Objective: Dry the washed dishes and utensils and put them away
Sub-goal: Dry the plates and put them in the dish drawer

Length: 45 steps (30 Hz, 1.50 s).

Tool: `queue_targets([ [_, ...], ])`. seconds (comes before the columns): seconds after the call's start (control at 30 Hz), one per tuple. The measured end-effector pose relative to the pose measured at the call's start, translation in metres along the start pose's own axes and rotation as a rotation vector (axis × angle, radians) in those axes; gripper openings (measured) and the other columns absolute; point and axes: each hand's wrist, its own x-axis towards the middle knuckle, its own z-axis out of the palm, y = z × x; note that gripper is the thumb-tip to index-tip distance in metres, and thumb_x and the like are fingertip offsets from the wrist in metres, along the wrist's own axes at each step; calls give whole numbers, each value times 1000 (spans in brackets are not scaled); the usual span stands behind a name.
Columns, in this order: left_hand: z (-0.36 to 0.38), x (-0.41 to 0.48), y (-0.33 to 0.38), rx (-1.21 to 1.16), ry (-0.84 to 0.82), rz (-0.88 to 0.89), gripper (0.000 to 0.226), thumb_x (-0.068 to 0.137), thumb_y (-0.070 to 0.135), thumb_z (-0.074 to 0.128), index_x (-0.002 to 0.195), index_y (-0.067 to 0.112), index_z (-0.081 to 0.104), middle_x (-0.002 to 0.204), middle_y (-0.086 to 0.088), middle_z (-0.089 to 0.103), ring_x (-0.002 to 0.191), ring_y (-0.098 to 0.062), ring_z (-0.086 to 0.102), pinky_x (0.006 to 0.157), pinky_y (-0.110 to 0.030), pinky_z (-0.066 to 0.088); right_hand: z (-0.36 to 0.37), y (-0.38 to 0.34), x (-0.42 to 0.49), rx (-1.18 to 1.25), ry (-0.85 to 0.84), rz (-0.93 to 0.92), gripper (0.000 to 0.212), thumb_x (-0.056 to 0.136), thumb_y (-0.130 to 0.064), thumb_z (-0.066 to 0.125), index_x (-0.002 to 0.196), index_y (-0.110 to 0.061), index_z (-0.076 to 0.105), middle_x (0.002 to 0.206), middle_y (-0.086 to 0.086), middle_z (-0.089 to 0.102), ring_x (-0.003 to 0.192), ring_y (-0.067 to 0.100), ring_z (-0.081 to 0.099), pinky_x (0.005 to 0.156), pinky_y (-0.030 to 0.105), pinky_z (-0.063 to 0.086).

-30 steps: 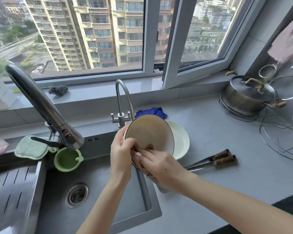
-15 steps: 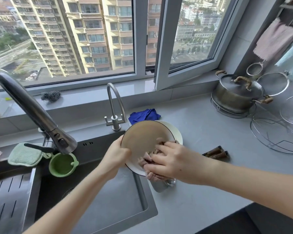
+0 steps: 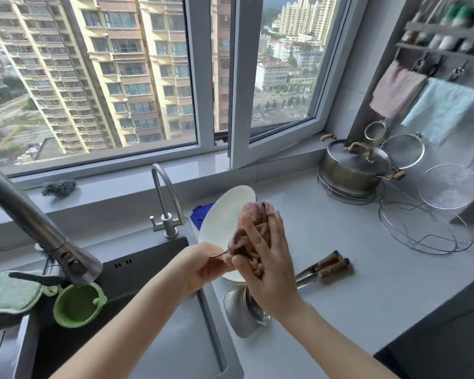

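Note:
A white bowl [image 3: 222,217] is held tilted on edge above the counter, just right of the sink. My left hand [image 3: 203,266] pinches its lower rim. My right hand [image 3: 274,269] holds a bunched pinkish-brown cloth [image 3: 253,214] against the bowl's right edge, fingers pointing up and thumb lying over the cloth. A second white bowl [image 3: 231,277] sits on the counter underneath, mostly hidden by my hands. Metal ladles or spoons [image 3: 241,315] lie beside the sink edge. Two brown-handled utensils [image 3: 329,268] lie on the counter to the right.
The dark sink [image 3: 153,269] has a large faucet [image 3: 39,222] at the left, a small tap [image 3: 167,201] behind and a green cup [image 3: 77,305] on its rim. A lidded steel pot [image 3: 353,168] and wire racks [image 3: 422,231] stand at the right. A blue cloth [image 3: 200,212] lies behind the bowl.
The bowl has been tipped up more steeply. My right hand has slid the cloth from the bowl's lower part up to its right rim. The view has swung right.

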Motion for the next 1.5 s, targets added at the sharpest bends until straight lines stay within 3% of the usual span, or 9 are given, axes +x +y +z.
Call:
queue_targets([
  [0.2,7,-4,22,260,49,8,23,90,-11,34,105,-16,51,57,-20,62,41,-22,63,35,-19,48,-36,6,40,94,87,-79,45,98,-51,35,139,-34,40,146,11,42,132,30,45,101,47,46],
  [0.3,14,-16,30,354,-10,-10,20,88,-12,35,98,-15,52,57,-21,61,42,-21,60,35,-19,46,-68,7,60,455,-56,47,33,97,-46,45,129,-46,53,115,-17,63,93,1,64,74,22,54],
  [0.4,25,-18,36,440,-24,6,28,67,-6,52,94,-13,58,65,-24,62,52,-23,59,39,-19,46,-93,19,76,772,-272,234,33,100,-10,42,125,-30,51,66,-27,61,53,-5,54,49,6,39],
  [0.57,69,-17,32,368,-58,94,10,75,-6,51,81,-2,58,62,-17,62,50,-24,55,35,-18,39,-127,37,98,1043,-387,527,36,102,-26,34,79,-19,61,43,-10,49,34,-1,43,34,12,33],
  [0.83,129,16,25,130,216,454,53,51,-5,50,103,-14,53,73,-21,58,49,-25,59,42,-22,46,-120,67,86,1268,-176,766,49,100,-47,31,115,-10,60,94,19,66,78,34,62,61,41,53],
  [0.97,153,28,7,-4,404,637,52,50,0,56,102,-4,57,90,-20,65,74,-33,63,55,-35,55,-117,68,84,1178,-23,740,20,102,-26,41,116,-17,52,91,12,65,81,28,61,65,41,53],
  [1.1,158,27,-3,69,626,752,45,50,6,53,95,9,57,87,-7,63,82,-26,60,66,-34,52,-128,64,70,906,-10,545,16,101,-14,43,111,-17,55,80,19,60,60,6,54,59,11,46],
  [1.27,152,14,-22,244,706,734,38,51,7,48,87,17,56,87,-6,63,86,-30,61,73,-41,53,-131,70,50,623,-53,403,17,99,-17,47,113,-13,55,60,-3,44,53,9,41,60,27,41],
  [1.5,125,-1,-37,627,640,653,41,72,-11,44,98,16,59,91,-6,64,80,-25,61,41,-21,48,-176,74,-4,-177,-389,165,44,91,-18,47,131,-37,49,121,-3,53,99,22,56,79,31,44],
])
